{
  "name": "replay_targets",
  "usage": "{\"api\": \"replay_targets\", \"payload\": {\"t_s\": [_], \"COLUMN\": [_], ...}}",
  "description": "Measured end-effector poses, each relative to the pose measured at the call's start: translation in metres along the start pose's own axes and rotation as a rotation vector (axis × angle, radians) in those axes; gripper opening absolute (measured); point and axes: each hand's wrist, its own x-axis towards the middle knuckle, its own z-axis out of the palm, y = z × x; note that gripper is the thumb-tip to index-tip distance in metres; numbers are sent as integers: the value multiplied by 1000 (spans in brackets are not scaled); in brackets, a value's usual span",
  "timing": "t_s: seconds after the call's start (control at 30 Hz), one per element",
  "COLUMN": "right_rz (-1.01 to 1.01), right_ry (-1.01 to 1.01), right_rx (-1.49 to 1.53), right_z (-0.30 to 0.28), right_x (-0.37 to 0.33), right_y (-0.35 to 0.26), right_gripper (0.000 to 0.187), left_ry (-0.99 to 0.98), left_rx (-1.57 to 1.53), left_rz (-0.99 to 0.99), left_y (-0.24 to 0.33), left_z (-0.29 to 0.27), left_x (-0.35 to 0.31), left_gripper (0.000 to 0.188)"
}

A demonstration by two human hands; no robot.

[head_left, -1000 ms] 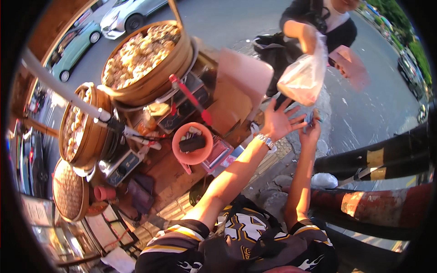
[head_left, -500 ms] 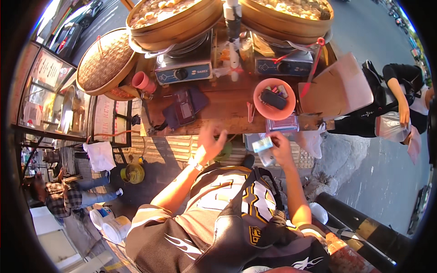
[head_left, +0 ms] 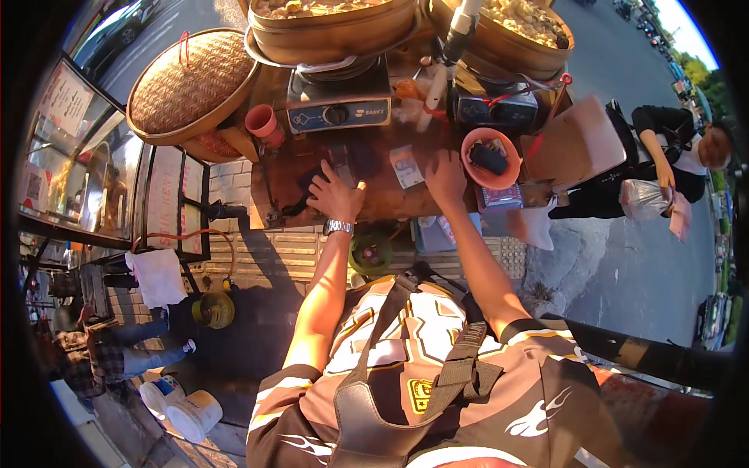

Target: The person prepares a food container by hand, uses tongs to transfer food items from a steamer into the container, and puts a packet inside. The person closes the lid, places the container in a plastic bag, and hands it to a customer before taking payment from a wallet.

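A banknote (head_left: pixel 405 167) lies on the brown wooden table. My right hand (head_left: pixel 446 186) rests on the table just right of it, fingers pointing forward and nothing visible in them. On the left, my left hand (head_left: pixel 337 195) is open with fingers spread, at the edge of a dark wallet-like pouch (head_left: pixel 341 160). Whether its fingertips press on the pouch is hard to tell in the shadow. Beyond my right hand stands a pink bowl (head_left: pixel 505 173) with a dark object inside, and below the bowl is a blue-and-red patterned pack (head_left: pixel 500 199).
Two steamers of food, one round bamboo steamer (head_left: pixel 335 35) and another (head_left: pixel 507 43), stand over gas stoves (head_left: pixel 337 115) at the back. A pink cup (head_left: pixel 264 125), a woven lid (head_left: pixel 191 90) and an open cardboard box (head_left: pixel 573 148) flank them. Another person (head_left: pixel 671 156) with a plastic bag stands at right.
Both hands have reached forward onto the table. The notes my right hand held have left its visible grasp, and a banknote now lies beside it. My left hand moved to the pouch.
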Motion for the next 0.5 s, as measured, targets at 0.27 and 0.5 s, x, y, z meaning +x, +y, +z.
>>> {"api": "replay_targets", "payload": {"t_s": [0.27, 0.5], "right_rz": [110, -27], "right_ry": [48, 27], "right_rx": [-233, 223], "right_z": [-1, -9], "right_x": [-50, -36], "right_y": [16, -25], "right_gripper": [45, 45], "left_ry": [-76, -207], "left_rx": [-110, -561], "left_rz": [87, 212], "left_y": [-12, -57], "left_z": [-19, -23], "left_x": [12, 16], "left_gripper": [106, 104]}}
